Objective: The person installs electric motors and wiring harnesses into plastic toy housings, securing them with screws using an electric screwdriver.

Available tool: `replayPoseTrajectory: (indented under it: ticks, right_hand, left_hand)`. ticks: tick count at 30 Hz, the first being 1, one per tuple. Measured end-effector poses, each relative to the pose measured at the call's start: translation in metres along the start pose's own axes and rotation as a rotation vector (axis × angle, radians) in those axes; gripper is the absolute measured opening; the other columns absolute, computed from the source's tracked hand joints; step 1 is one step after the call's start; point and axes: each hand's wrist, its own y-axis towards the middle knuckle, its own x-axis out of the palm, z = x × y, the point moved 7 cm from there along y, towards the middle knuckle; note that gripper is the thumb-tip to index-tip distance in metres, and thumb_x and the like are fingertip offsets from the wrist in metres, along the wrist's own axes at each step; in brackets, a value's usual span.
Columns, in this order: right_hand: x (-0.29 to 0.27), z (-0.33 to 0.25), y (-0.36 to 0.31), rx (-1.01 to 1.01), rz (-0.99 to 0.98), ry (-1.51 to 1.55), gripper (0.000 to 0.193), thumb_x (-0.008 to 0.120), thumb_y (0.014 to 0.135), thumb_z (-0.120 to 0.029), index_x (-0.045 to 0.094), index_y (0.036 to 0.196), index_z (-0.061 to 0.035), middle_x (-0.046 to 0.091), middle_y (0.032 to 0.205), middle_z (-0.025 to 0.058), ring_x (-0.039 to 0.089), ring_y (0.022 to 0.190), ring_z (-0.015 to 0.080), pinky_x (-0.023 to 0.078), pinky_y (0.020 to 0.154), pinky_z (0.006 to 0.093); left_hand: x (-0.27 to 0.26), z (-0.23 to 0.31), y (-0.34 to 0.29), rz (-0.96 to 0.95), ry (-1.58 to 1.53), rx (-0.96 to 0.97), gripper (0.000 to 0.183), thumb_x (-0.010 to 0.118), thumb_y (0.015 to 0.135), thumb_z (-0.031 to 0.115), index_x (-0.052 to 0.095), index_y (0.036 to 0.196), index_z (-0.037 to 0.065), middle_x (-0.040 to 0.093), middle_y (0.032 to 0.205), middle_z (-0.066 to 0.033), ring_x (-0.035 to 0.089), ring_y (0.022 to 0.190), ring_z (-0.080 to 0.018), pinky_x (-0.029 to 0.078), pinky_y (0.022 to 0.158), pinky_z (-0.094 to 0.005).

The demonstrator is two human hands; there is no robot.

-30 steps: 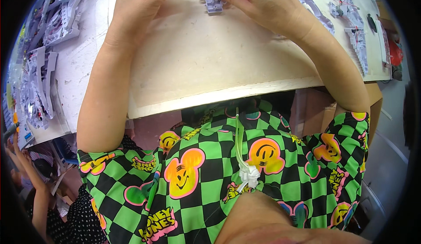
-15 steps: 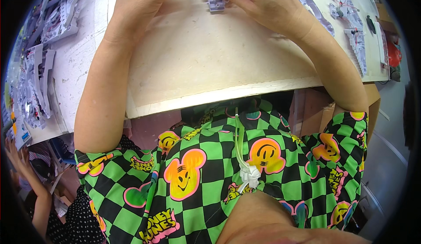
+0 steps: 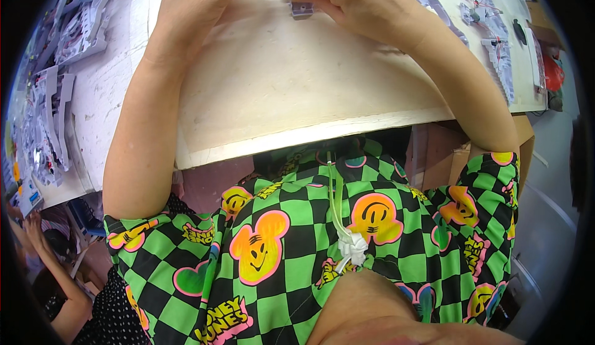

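At the top edge, my right hand point(image 3: 353, 1) has its fingers curled together over a small grey moulded plastic part point(image 3: 302, 11). The part's blocky lower end shows below the fingers, with a small loop at its left side; the rest of it is covered. My left hand point(image 3: 201, 1) is to the left of that part, apart from it, one digit stretched toward the right. Its other fingertips are cut off by the picture's upper edge, so whatever they touch is hidden. Both hands are above the pale tabletop point(image 3: 297, 78).
Grey plastic housings point(image 3: 80, 35) and more long grey parts point(image 3: 52, 109) crowd the left side. Further grey assemblies with wires point(image 3: 483, 13) line the right. A red bag point(image 3: 553, 73) hangs beyond the right edge. At lower left is another person's arm point(image 3: 62, 277).
My right hand has shifted slightly left, its fingers now curled further over the grey part. The left hand has barely moved. The other person's arm at lower left has moved.
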Motion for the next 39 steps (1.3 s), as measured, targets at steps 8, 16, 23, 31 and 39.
replayPoseTrajectory:
  ticks: [8,16,23,31,39]
  right_hand:
    - [-0.022,0.002,-0.016,0.118,0.015,-0.112,0.021,0.06,0.082,-0.009,0.066,0.102,-0.0121,0.065,0.115,0.0064,0.059,0.107,0.0205,0.036,0.099,0.0472]
    - [-0.036,0.003,-0.012,0.143,0.148,-0.054,0.026,0.066,0.078,-0.007,0.066,0.104,-0.0107,0.065,0.109,0.0073,0.061,0.1,0.0221,0.042,0.089,0.0395]
    - [-0.049,0.01,-0.004,0.116,0.347,0.16,0.021,0.074,0.074,-0.01,0.068,0.095,-0.0099,0.067,0.092,0.0042,0.063,0.085,0.0217,0.045,0.077,0.0334]
    - [-0.058,0.002,-0.005,0.017,0.495,0.102,0.017,0.077,0.072,-0.012,0.07,0.088,-0.0108,0.068,0.085,0.0019,0.063,0.078,0.02,0.045,0.072,0.0309]
    - [-0.055,0.013,-0.006,0.141,0.273,0.047,0.011,0.076,0.074,-0.015,0.072,0.083,-0.011,0.069,0.088,0.0032,0.063,0.084,0.0186,0.046,0.076,0.0325]
  left_hand:
    - [0.0,0.005,0.006,-0.023,-0.006,0.061,0.008,0.069,0.086,0.007,0.067,0.092,0.002,0.066,0.082,0.0003,0.056,0.068,-0.0031,0.044,0.059,-0.0171]
    - [0.008,0.013,-0.006,-0.101,-0.132,-0.002,0.019,0.071,0.085,0.014,0.068,0.099,0.001,0.067,0.091,-0.0039,0.057,0.079,-0.009,0.046,0.072,-0.0217]
    - [0.026,0.018,-0.014,-0.232,-0.312,-0.1,0.025,0.068,0.089,0.017,0.066,0.107,0.0,0.064,0.091,-0.0017,0.051,0.077,-0.006,0.043,0.073,-0.0205]
    - [0.025,0.014,-0.013,-0.311,-0.38,-0.142,0.028,0.066,0.09,0.018,0.064,0.111,-0.002,0.062,0.093,-0.0003,0.052,0.08,-0.0069,0.044,0.071,-0.0196]
    - [0.023,0.021,-0.014,-0.134,0.417,0.235,0.039,0.073,0.083,0.019,0.064,0.118,0.003,0.064,0.107,-0.006,0.057,0.098,-0.0161,0.045,0.089,-0.027]
